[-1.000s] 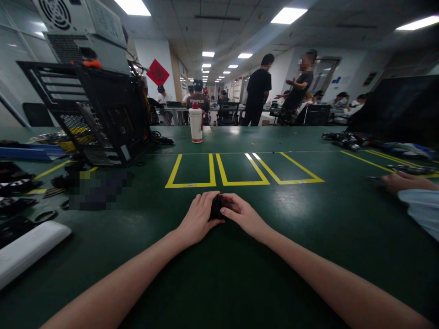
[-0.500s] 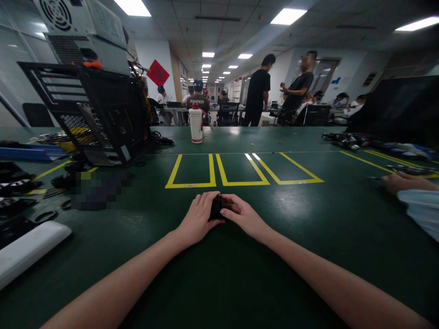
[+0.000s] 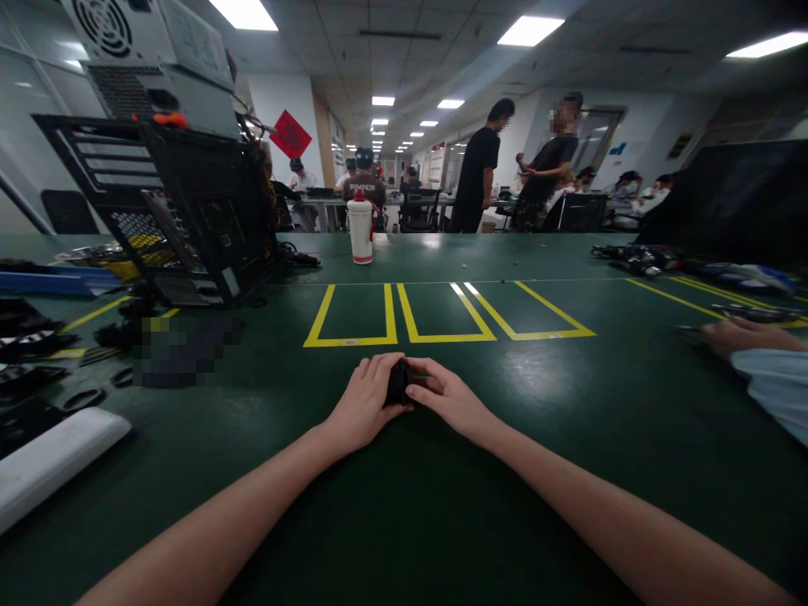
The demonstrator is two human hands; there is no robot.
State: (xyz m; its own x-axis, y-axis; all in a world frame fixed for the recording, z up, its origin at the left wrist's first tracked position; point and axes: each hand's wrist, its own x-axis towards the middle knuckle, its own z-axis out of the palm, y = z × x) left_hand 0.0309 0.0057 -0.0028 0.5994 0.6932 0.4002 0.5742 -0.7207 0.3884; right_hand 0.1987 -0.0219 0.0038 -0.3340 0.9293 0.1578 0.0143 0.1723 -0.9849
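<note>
- Head camera: left hand (image 3: 363, 402), fingers curled, grips a small black object (image 3: 397, 385) at a green table (image 3: 410, 522).
- Right hand (image 3: 451, 402), fingers bent, clasps its right side.

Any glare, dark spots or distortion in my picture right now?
Head view: glare on the green table beyond the right hand; head view: the black object between that hand and the left hand is too dark for detail; head view, left side: the computer case looks skewed, likely lens distortion.
</note>
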